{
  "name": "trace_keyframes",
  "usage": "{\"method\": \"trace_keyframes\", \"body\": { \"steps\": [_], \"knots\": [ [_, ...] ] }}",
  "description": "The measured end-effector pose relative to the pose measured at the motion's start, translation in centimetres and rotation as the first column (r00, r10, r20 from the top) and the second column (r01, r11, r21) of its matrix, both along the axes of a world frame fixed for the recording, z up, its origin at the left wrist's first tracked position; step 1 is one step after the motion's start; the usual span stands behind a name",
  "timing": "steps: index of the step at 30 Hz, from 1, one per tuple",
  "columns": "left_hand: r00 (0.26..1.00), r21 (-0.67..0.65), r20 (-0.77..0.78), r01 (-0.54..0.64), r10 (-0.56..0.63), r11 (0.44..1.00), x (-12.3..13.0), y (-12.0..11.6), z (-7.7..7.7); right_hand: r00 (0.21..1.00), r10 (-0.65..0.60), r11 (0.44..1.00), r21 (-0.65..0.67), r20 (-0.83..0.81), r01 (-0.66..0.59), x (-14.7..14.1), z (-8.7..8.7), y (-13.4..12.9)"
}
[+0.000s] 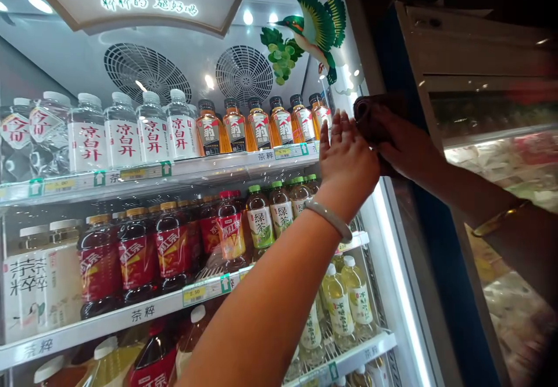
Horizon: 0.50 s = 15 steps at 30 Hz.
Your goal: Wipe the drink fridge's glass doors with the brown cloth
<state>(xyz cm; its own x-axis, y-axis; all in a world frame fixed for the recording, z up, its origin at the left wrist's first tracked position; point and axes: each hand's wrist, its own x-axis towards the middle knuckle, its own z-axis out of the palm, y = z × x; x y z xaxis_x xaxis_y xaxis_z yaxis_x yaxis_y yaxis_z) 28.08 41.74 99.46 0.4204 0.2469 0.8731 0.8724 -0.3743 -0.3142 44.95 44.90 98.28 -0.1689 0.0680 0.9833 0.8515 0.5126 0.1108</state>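
The left hand (350, 151), ringed at the wrist by a grey bangle (329, 219), is spread nearly flat with fingers extended upward at the front of the cooler (416, 294), holding nothing visible; palm contact cannot be judged. Just beside it, the right hand (405, 143), below a gold bangle (500, 217), reaches in from the right, its fingers bent over a dark cloth (374, 114) at the cooler's right edge. Inside, the top shelf (209, 164) bears clear, white-capped bottles (124, 134) and, nearer the hands, amber drinks (257, 125). The middle shelf (165, 305) carries red-labelled teas (137, 253) and green-capped teas (260, 218); pale yellow drinks (339, 303) stand lower right.
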Motion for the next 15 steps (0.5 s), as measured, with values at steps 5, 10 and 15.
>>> {"method": "trace_keyframes", "body": {
  "steps": [5, 10, 15],
  "knots": [
    [0.999, 0.040, -0.031, 0.034, -0.033, 0.999, -1.0, -0.4, -3.9, 0.998, 0.058, 0.998, 0.029, 0.036, -0.059, -0.5, -4.0, 0.0],
    [0.999, 0.005, -0.003, 0.040, -0.040, 0.999, -1.5, -0.4, -6.0, 0.995, 0.089, 0.995, 0.039, -0.050, -0.087, 0.3, -6.9, 0.1],
    [0.998, 0.008, -0.002, 0.059, -0.059, 0.998, -1.4, -0.2, -6.5, 0.995, 0.084, 0.996, -0.018, 0.044, -0.083, -0.1, -8.2, -0.1]
  ]
}}
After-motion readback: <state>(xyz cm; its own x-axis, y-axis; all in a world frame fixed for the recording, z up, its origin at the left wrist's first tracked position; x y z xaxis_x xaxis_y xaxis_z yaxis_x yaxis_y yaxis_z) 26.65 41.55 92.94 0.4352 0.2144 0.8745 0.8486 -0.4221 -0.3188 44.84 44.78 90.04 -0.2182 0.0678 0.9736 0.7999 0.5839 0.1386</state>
